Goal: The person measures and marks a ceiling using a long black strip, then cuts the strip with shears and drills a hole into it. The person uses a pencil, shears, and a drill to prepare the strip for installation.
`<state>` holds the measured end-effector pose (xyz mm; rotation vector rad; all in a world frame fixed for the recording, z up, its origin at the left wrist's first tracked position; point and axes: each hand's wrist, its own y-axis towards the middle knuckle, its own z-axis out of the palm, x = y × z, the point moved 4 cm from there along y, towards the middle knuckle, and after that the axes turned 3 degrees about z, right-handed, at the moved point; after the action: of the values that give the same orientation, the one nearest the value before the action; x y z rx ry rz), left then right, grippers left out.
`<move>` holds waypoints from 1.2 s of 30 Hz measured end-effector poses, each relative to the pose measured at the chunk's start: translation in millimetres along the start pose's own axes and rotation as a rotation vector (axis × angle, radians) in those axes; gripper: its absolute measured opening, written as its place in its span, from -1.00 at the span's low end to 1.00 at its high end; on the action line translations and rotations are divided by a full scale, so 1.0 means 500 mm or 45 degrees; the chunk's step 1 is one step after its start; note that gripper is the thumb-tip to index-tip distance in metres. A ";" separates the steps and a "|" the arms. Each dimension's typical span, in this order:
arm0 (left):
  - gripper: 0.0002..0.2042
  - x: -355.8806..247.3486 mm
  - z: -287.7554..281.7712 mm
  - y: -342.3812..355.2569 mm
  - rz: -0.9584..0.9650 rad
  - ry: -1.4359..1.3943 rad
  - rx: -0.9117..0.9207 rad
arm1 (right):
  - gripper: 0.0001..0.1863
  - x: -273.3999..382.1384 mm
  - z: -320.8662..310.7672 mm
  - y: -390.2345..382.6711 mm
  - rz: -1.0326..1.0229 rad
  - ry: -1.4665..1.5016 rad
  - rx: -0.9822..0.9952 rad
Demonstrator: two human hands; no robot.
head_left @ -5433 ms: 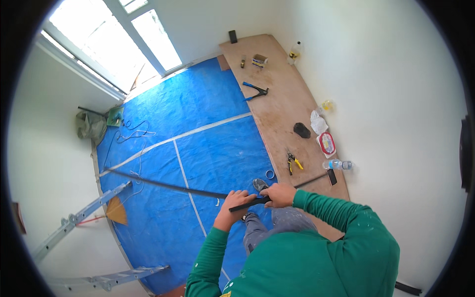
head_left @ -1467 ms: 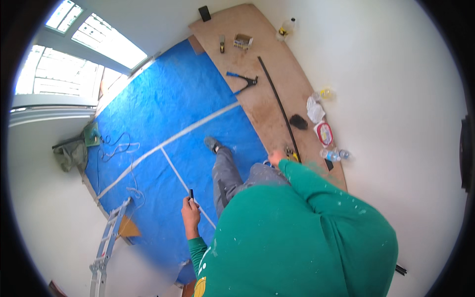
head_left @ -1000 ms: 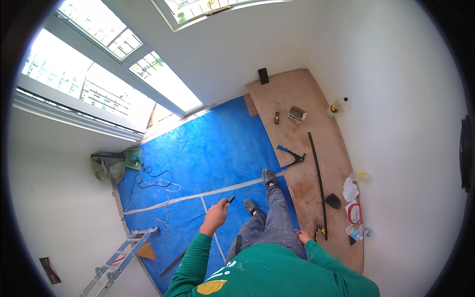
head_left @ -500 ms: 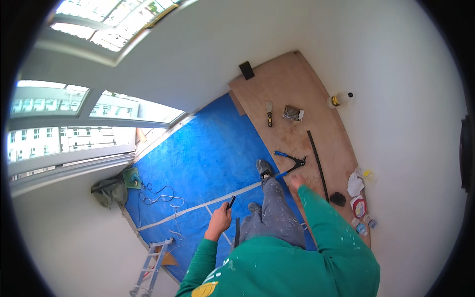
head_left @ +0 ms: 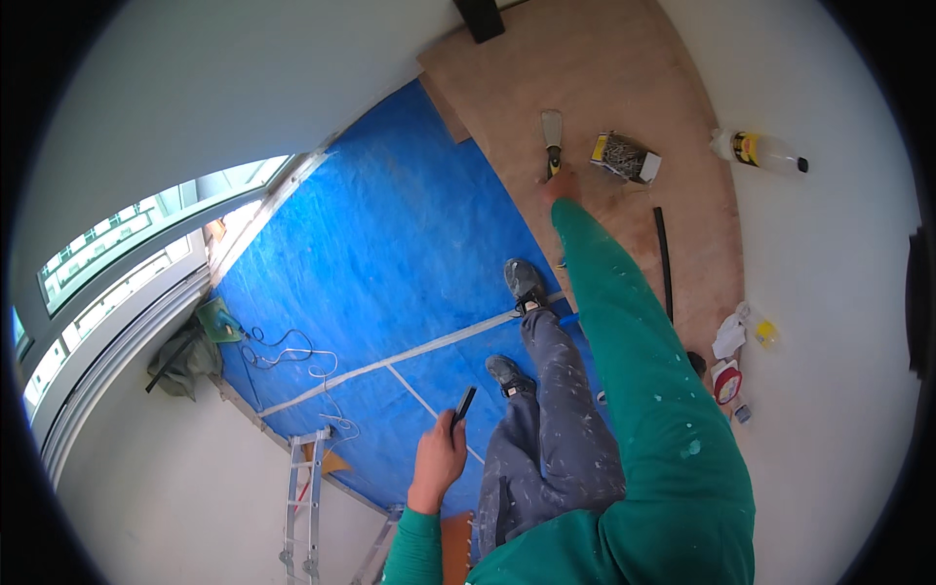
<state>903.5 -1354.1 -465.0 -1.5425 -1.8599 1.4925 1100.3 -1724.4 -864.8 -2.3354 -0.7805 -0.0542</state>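
My right hand [head_left: 560, 185] reaches far forward, its fingers closed around the handle end of a putty knife [head_left: 552, 136]. The knife has a metal blade and a black-and-yellow handle and lies on a brown board [head_left: 604, 73], blade pointing away from me. Just right of it sits an open box of small metal fasteners [head_left: 625, 158]. Held low on the left, my left hand [head_left: 439, 460] grips a narrow black object [head_left: 464, 408], whose kind I cannot make out. My right sleeve hides most of a blue-handled tool [head_left: 569, 320].
A long black strip [head_left: 664, 263] lies on the board. By the right wall are a bottle [head_left: 760, 151], a white bag [head_left: 729, 335] and a red-and-white container [head_left: 726, 382]. Blue sheeting [head_left: 390, 234] covers the floor, with a cord [head_left: 292, 353]. A ladder [head_left: 304, 497] stands lower left.
My right hand has moved forward from beside the blue-handled tool to the putty knife and closed on its handle. My left hand keeps the black object. The view has shifted forward.
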 end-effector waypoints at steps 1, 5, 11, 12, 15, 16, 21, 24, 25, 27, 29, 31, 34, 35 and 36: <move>-0.74 -0.038 -0.017 0.039 0.125 0.006 -0.062 | -0.37 0.001 0.000 0.013 -0.037 -0.024 -0.028; -0.77 -0.177 -0.102 0.173 0.416 0.083 -0.269 | -0.42 -0.004 -0.034 0.002 -0.055 0.127 0.133; -0.74 -0.309 -0.235 0.187 0.435 0.126 -0.533 | -0.57 0.081 -0.328 -0.368 -0.674 0.581 0.194; -0.74 -0.325 -0.249 0.170 0.478 0.150 -0.605 | -0.57 0.102 -0.394 -0.465 -0.906 0.626 0.129; -0.73 -0.357 -0.277 0.100 0.625 0.295 -0.730 | -0.53 0.142 -0.548 -0.694 -1.186 0.438 0.370; -0.73 -0.364 -0.283 0.075 0.641 0.371 -0.743 | -0.50 0.163 -0.593 -0.747 -1.387 0.386 0.325; -0.74 -0.367 -0.313 -0.054 0.587 0.314 -0.764 | -0.49 0.240 -0.725 -0.799 -1.605 0.313 0.195; -0.73 -0.346 -0.335 -0.095 0.539 0.379 -0.663 | -0.52 0.233 -0.734 -0.805 -1.189 0.038 0.109; -0.72 -0.339 -0.345 -0.101 0.542 0.390 -0.651 | -0.53 0.236 -0.741 -0.840 -1.384 0.183 0.056; -0.72 -0.317 -0.351 -0.133 0.538 0.355 -0.647 | -0.55 0.222 -0.750 -0.929 -1.618 0.329 0.042; -0.73 -0.294 -0.370 -0.163 0.538 0.283 -0.735 | -0.55 0.225 -0.746 -0.980 -1.731 0.361 0.044; -0.77 -0.273 -0.385 -0.187 0.549 0.289 -0.722 | -0.57 0.244 -0.737 -0.989 -1.751 0.311 0.003; -0.78 -0.244 -0.398 -0.209 0.551 0.346 -0.673 | -0.58 0.263 -0.715 -0.992 -1.305 0.160 0.019; -0.78 -0.238 -0.406 -0.207 0.561 0.361 -0.681 | -0.58 0.269 -0.714 -1.008 -1.264 0.169 -0.004; -0.78 -0.222 -0.402 -0.215 0.490 0.403 -0.603 | -0.56 0.269 -0.719 -1.053 -1.418 0.295 -0.021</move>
<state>1038.9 -1333.3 -251.3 -2.3072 -1.8795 0.8810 980.3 -1556.8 -246.7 -1.5864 -1.8265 -0.7804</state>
